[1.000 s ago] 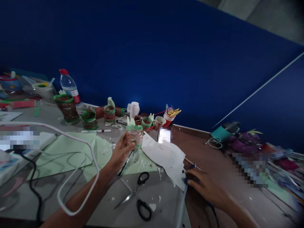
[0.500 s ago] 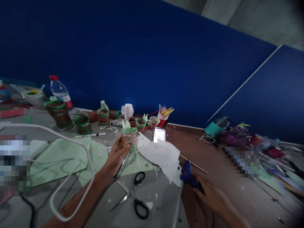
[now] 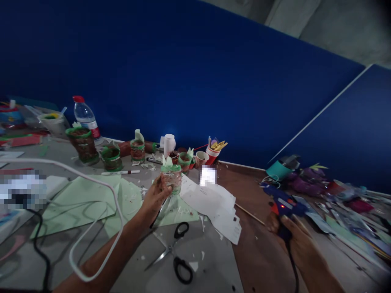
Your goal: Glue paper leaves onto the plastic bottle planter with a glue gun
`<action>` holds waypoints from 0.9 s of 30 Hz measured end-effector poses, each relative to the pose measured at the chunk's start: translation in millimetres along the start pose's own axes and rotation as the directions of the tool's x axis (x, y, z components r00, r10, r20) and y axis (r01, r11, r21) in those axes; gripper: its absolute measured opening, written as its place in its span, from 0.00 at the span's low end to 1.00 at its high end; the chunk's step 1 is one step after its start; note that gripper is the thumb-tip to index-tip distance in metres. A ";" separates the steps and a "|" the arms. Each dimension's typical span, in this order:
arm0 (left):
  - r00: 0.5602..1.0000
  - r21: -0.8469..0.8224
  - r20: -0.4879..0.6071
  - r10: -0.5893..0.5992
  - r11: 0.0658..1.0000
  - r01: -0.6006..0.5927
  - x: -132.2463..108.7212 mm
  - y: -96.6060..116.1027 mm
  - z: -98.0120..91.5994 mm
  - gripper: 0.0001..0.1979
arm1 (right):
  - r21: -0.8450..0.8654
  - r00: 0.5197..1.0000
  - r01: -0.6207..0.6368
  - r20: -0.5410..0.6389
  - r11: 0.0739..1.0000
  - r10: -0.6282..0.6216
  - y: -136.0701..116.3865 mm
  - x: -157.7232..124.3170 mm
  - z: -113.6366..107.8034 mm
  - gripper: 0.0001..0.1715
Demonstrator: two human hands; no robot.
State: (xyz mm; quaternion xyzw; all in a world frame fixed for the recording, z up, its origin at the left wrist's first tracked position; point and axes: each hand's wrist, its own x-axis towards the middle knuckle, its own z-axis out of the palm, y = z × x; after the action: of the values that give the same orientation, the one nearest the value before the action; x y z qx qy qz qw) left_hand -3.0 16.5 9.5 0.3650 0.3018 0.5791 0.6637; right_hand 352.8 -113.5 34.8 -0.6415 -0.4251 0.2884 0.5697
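My left hand [image 3: 154,196] is wrapped round a small clear cup [image 3: 171,178] with a green paper rim and green points, held just above the grey table [image 3: 210,272]. My right hand [image 3: 295,237] grips a blue glue gun [image 3: 282,202] by its handle, raised over the brown table [image 3: 259,252]. A red light glows on the gun, its nozzle points left, and its black cord hangs down past my wrist.
Black-handled scissors [image 3: 175,253] lie open below the cup. White paper [image 3: 218,206] and green paper sheets [image 3: 82,199] cover the middle. Several decorated cups, a water bottle [image 3: 86,117] and a red cup of sticks [image 3: 214,151] line the blue wall. A white cable [image 3: 100,191] loops at left.
My right hand picked the glue gun up from the table edge and carried it up and to the right. The left hand kept hold of the cup.
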 end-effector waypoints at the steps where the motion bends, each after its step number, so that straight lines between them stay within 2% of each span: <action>1: 1.000 0.005 0.018 -0.002 1.000 0.002 -0.4 0.3 0.0 0.31 | 0.142 0.998 -0.052 0.032 0.989 0.048 -10.6 -0.9 12.9 0.15; 3: 0.999 0.008 0.042 0.010 1.000 -0.011 -0.7 0.3 -0.8 0.31 | 0.289 0.981 -0.135 0.170 0.948 0.088 -26.9 -3.7 42.7 0.20; 6: 0.999 0.021 0.038 0.038 0.999 -0.039 -0.2 -1.2 -2.6 0.30 | 0.388 0.917 -0.162 0.398 0.907 -0.006 -36.0 -7.6 87.8 0.21; 9: 0.997 0.026 0.033 0.064 0.998 -0.065 1.5 -3.1 -3.9 0.30 | 0.245 0.818 -0.133 0.574 0.960 -0.033 -34.0 -8.0 121.7 0.21; 11: 0.994 0.050 0.038 0.098 0.994 -0.100 3.5 -4.6 -5.3 0.30 | 0.119 0.773 -0.061 0.634 0.991 -0.029 -34.6 -7.2 138.0 0.20; 16: 0.986 0.185 -0.012 0.166 0.969 -0.161 9.7 -11.0 -12.5 0.29 | -0.010 0.756 0.129 0.648 0.992 -0.091 -46.6 -9.2 168.3 0.12; 20: 0.980 0.219 -0.039 0.193 0.959 -0.180 11.0 -14.9 -16.8 0.30 | -0.054 0.760 0.146 0.645 0.988 -0.078 -38.1 -11.0 178.4 0.08; 24: 0.979 0.307 0.019 0.203 0.931 -0.199 9.9 -18.1 -18.7 0.29 | -0.041 0.794 0.152 0.600 0.988 -0.097 -23.0 -9.1 176.7 0.08; 27: 0.986 0.301 0.022 0.167 0.939 -0.166 9.3 -21.5 -19.8 0.32 | -0.010 0.786 0.147 0.608 0.989 -0.111 -22.0 -8.8 175.8 0.08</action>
State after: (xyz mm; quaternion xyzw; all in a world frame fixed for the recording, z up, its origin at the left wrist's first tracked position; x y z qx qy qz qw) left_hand -6.2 27.0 -19.1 0.4850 0.3561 0.5809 0.5481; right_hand 193.7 -36.0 22.8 -0.5010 -0.6356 0.4265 0.4037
